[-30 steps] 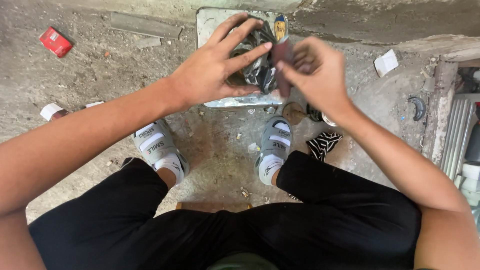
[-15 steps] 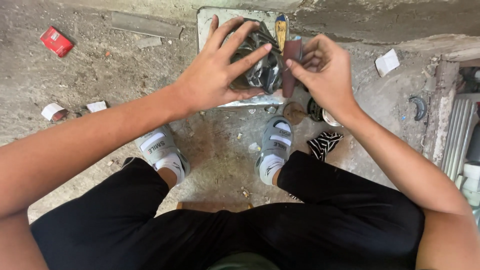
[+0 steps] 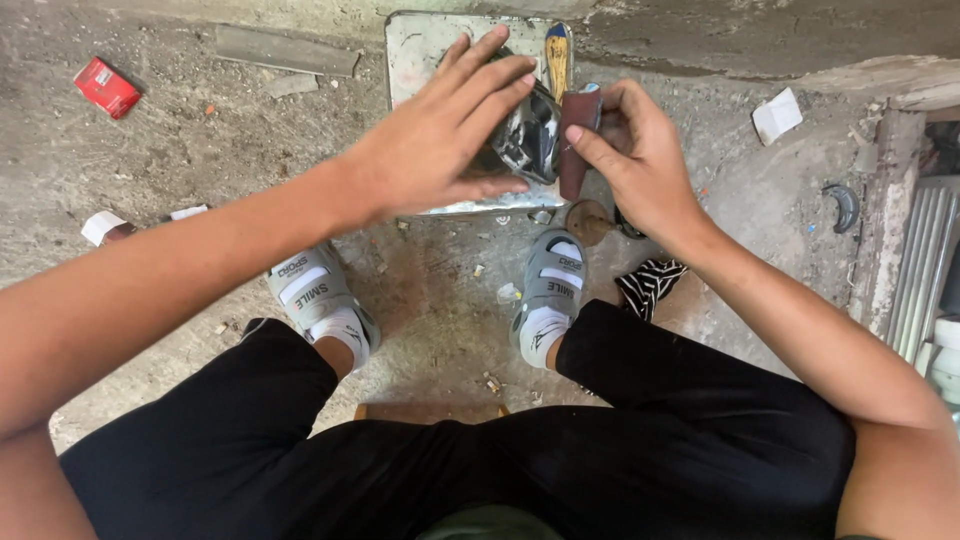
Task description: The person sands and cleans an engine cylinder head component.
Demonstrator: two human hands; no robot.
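Fingers of the left hand (image 3: 440,150) were spread and lay flat over a dark shiny metal part (image 3: 528,135), pressing it down; fingers of the right hand (image 3: 640,160) were pinched on a folded strip of reddish-brown sandpaper (image 3: 574,140), thumb on one side and the others behind. The strip touched the right edge of the metal part.

From big to small, approx.:
- Concrete floor (image 3: 200,200) was dusty w/ much debris on it.
- Person sat low, knees apart, in black shorts (image 3: 700,420) and grey sandals (image 3: 550,295) w/ white socks.
- Grey metal plate (image 3: 420,50) lay on the floor in front of the feet; the metal part rested on it, near its right side.
- Corrugated sheet (image 3: 925,260) stood at the right edge of view.
- Striped black-white cloth (image 3: 648,285) lay beside the right foot.
- Tool w/ yellow-blue handle (image 3: 558,55) lay on the plate, just behind the part.
- Red small box (image 3: 106,87) was far left; white paper scrap (image 3: 777,115) far right; curved dark metal piece (image 3: 846,207) near the sheet.

Progress, as a judgement: the sanding seemed to be in the middle. The part already showed some bright spots, but most of it was hidden under the left hand, so I could not tell how much surface was done or left. Nothing looked put aside as finished.
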